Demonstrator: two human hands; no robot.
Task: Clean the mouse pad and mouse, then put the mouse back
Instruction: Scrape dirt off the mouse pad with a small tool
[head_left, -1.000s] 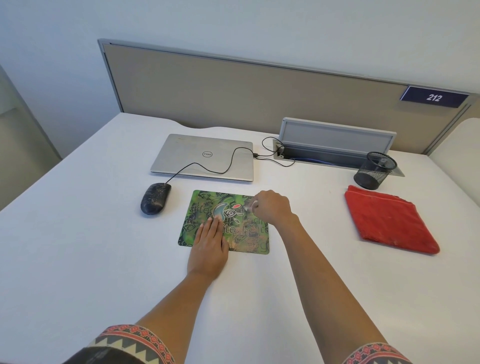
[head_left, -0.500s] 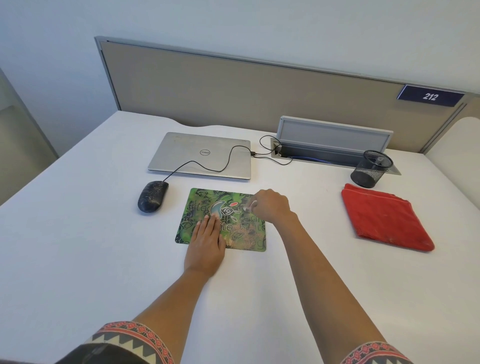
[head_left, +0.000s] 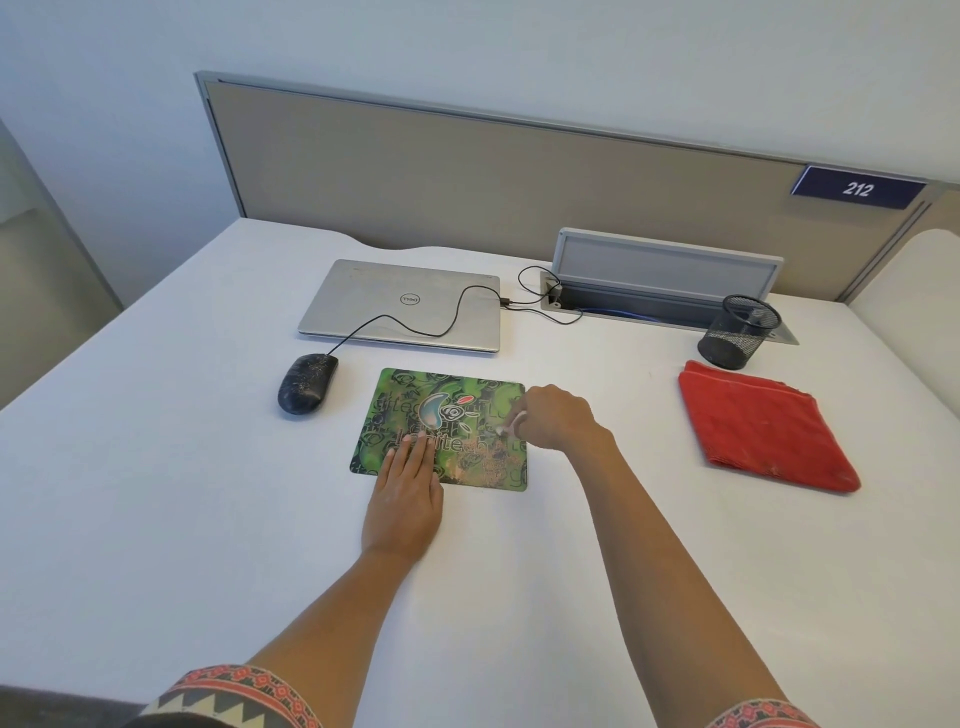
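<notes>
A green patterned mouse pad (head_left: 467, 405) lies flat on the white desk (head_left: 156, 493), with brownish dirt on its near right part. My left hand (head_left: 405, 493) rests flat on the pad's near edge, fingers together. My right hand (head_left: 558, 418) is at the pad's right edge, closed around a small white wipe (head_left: 511, 423) that touches the pad. A dark, dusty wired mouse (head_left: 306, 384) sits on the desk to the left of the pad, off it.
A shut silver laptop (head_left: 405, 306) lies behind the pad, with the mouse cable (head_left: 415, 327) across its lid. A folded red cloth (head_left: 763, 426) lies at the right, a black mesh pen cup (head_left: 737, 332) behind it. A cable tray (head_left: 665, 270) and partition stand at the back.
My right hand with the wipe has shifted slightly toward the pad's right edge. My left hand stays flat on the pad. The view has drifted a little.
</notes>
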